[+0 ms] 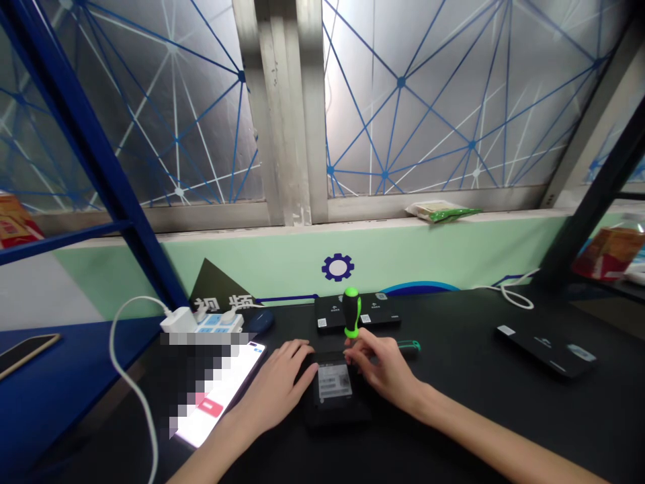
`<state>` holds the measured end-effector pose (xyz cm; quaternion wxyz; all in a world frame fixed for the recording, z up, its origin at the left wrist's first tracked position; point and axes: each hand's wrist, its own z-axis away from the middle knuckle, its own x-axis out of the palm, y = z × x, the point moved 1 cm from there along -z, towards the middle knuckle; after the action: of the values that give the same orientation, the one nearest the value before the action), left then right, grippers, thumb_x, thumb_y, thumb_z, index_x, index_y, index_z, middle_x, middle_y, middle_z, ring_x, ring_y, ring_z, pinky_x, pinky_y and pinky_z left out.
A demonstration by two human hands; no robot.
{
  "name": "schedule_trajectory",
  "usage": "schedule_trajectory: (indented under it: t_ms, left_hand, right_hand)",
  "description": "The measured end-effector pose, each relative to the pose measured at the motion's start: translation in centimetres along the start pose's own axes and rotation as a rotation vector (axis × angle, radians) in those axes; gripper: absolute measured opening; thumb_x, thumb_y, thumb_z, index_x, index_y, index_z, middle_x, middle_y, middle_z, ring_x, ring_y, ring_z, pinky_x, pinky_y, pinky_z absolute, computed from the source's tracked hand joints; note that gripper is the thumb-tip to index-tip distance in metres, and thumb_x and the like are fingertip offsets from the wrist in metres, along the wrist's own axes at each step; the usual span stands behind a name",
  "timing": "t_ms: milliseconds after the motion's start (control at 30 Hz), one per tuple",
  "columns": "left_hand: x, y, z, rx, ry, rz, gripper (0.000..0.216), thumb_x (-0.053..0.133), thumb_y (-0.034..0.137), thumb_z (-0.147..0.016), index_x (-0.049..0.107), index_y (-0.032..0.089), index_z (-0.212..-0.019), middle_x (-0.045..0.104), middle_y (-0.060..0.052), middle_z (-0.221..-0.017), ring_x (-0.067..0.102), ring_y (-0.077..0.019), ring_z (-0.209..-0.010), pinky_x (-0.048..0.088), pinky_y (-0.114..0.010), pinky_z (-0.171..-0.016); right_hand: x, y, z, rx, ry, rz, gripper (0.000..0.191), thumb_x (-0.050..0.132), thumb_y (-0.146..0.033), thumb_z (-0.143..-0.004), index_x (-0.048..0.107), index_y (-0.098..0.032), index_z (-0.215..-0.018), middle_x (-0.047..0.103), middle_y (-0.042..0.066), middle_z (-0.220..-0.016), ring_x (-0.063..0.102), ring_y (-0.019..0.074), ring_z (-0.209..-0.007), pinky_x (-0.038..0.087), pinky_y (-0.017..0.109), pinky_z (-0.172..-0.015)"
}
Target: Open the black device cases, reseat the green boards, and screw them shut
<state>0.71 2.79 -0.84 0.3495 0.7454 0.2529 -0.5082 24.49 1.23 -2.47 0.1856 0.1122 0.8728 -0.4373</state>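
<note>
A small black device (342, 407) with a white printed label lies flat on the black table in front of me. My left hand (282, 376) rests at its left side, fingers stretched and thumb apart, the thumb reaching its edge. Pinched low down in my right hand (380, 363) is a screwdriver (351, 312) with a black and bright green handle. It stands upright over the device's upper right part; the tip is hidden by my fingers. Behind my right hand lies a dark tool with a green end (410, 347), partly covered.
Two black boxes (328, 324) lie behind the device, another black box (547, 351) at the right. Left of my hand are a lit phone (222, 396), a power strip (216, 324), a dark blue rounded object (261, 321) and a white cable (132, 383). A green packet (443, 212) sits on the sill.
</note>
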Motion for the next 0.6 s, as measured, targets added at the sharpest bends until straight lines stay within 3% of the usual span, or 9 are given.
schedule_trajectory:
  t_ms: [233, 367, 467, 600]
  left_hand:
    - [0.1, -0.1, -0.1, 0.003, 0.015, -0.003, 0.037, 0.036, 0.047, -0.105, 0.06, 0.024, -0.122, 0.06, -0.008, -0.131, 0.057, -0.0269, -0.12, 0.046, -0.042, -0.1]
    - [0.0, 0.0, -0.1, -0.013, -0.004, 0.0, 0.037, 0.037, 0.047, -0.105, 0.06, 0.024, -0.123, 0.06, -0.008, -0.132, 0.055, -0.0278, -0.122, 0.046, -0.043, -0.101]
    - [-0.1, 0.0, -0.1, -0.016, -0.01, 0.005, 0.037, 0.037, 0.047, -0.105, 0.06, 0.024, -0.123, 0.06, -0.007, -0.132, 0.056, -0.0279, -0.122, 0.046, -0.043, -0.1]
    - [-0.2, 0.0, 0.0, -0.02, -0.012, 0.009, 0.038, 0.037, 0.048, -0.105, 0.061, 0.025, -0.123, 0.06, -0.007, -0.132, 0.056, -0.0278, -0.122, 0.047, -0.043, -0.099]
  right_hand:
    - [0.0, -0.4, 0.2, -0.003, 0.032, -0.047, 0.013, 0.053, -0.032, -0.099, 0.056, -0.021, -0.092, 0.068, 0.002, -0.073, 0.064, 0.0157, -0.063, 0.053, 0.025, -0.062]
    - [-0.9, -1.4, -0.1, 0.023, 0.115, -0.124, 0.021, 0.053, -0.037, -0.099, 0.059, -0.019, -0.09, 0.069, 0.005, -0.076, 0.065, 0.0169, -0.066, 0.053, 0.028, -0.065]
    - [-2.1, -1.6, -0.8, 0.118, 0.161, -0.222, 0.031, 0.054, -0.046, -0.097, 0.063, -0.017, -0.091, 0.067, 0.004, -0.069, 0.063, 0.0167, -0.062, 0.052, 0.027, -0.058]
    - [-3.4, -0.6, -1.7, 0.297, 0.072, -0.317, 0.04, 0.064, -0.054, -0.089, 0.066, -0.014, -0.094, 0.065, 0.002, -0.066, 0.062, 0.0148, -0.055, 0.051, 0.025, -0.048]
